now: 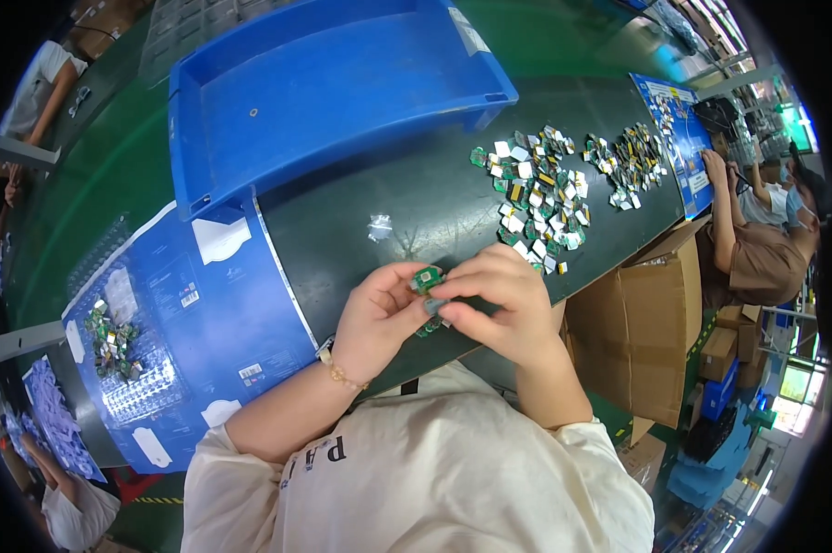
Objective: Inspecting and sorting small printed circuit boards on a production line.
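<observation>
In front of my body, my left hand (pixel 383 309) pinches a small green circuit board (pixel 425 278) between thumb and fingers. My right hand (pixel 501 300) closes in from the other side, its fingertips against the board's edge. Just beneath the thumbs, more green board (pixel 429 326) shows, partly hidden; whether it is held or lies on the table, I cannot tell. Beyond my right hand, a loose pile of small green boards with white and yellow pieces (pixel 537 198) covers the dark table (pixel 328 240). Another such pile (pixel 630 157) lies farther right.
A large blue bin (pixel 342 101) stands at the far left. Blue printed sheeting (pixel 236 313) at left carries clear plastic trays and a cluster of boards (pixel 112 343). A small clear plastic bag (pixel 380 228) lies mid-table. At right are a cardboard box (pixel 632 332) and a co-worker (pixel 766 249).
</observation>
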A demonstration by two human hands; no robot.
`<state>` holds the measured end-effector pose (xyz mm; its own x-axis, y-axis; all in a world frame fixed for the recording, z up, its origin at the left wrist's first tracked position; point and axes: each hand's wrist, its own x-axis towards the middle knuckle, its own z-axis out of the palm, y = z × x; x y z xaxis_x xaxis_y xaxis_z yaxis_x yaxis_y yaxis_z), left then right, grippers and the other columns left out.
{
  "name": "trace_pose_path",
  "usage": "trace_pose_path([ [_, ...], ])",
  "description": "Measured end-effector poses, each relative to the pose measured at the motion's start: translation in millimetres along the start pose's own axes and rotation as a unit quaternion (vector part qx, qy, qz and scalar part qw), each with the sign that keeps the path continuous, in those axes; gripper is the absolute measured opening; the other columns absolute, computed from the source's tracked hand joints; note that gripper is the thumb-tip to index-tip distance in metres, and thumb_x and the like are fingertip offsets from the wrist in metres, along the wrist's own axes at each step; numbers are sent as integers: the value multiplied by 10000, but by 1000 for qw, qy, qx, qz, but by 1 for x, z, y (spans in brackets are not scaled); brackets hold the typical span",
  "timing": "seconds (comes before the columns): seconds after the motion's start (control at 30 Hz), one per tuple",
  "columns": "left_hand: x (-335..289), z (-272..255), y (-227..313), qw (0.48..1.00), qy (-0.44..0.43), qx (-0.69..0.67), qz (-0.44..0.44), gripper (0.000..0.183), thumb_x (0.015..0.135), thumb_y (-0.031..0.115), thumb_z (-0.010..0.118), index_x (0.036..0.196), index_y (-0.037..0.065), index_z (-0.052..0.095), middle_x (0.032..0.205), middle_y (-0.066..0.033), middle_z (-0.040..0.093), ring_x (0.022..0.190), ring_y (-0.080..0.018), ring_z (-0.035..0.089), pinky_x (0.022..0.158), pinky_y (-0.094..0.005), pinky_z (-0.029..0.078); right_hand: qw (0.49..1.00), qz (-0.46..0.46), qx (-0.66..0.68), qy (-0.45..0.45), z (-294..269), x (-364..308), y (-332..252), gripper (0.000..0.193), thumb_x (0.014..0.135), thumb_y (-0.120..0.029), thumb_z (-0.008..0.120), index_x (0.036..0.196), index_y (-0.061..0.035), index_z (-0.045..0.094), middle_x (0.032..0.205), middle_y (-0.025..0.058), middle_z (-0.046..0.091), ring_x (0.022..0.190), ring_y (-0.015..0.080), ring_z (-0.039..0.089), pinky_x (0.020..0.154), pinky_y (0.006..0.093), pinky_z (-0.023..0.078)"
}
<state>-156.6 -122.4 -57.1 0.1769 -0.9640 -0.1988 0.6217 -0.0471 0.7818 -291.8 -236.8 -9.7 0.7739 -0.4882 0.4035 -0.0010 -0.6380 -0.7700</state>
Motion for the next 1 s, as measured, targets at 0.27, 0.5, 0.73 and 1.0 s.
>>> trace_pose_path([
  [0.27,-1,-2,0,1000,-1,16,1,241,888,31,575,1122,-14,539,1000,-58,623,901,-106,594,794,-238,482,984,129,124,20,3,-19,10,126,748,-14,697,870,-21,668,819,54,638,735,117,564,650,239,427],
  [0.5,-2,1,3,999,0,49,-5,220,890,50,576,1105,3,579,973,-44,634,863,-99,593,793,-234,477,872,354,336,40,6,-26,5,133,790,-8,680,885,-25,588,765,-18,589,723,13,515,624,144,377],
  [0.73,-3,-1,-3,999,-26,31,7,163,871,-2,577,1031,17,601,974,-38,595,922,-111,567,820,-242,460,992,108,24,-59,-5,-22,18,159,678,-69,745,769,-39,619,748,33,604,691,127,552,596,251,406],
  [1.0,-1,1,3,995,-57,77,-26,109,880,11,571,978,9,619,967,-39,605,863,-114,571,795,-247,469,988,152,19,-34,-6,-23,10,167,648,-75,750,729,-36,609,747,55,593,683,188,549,606,298,414],
])
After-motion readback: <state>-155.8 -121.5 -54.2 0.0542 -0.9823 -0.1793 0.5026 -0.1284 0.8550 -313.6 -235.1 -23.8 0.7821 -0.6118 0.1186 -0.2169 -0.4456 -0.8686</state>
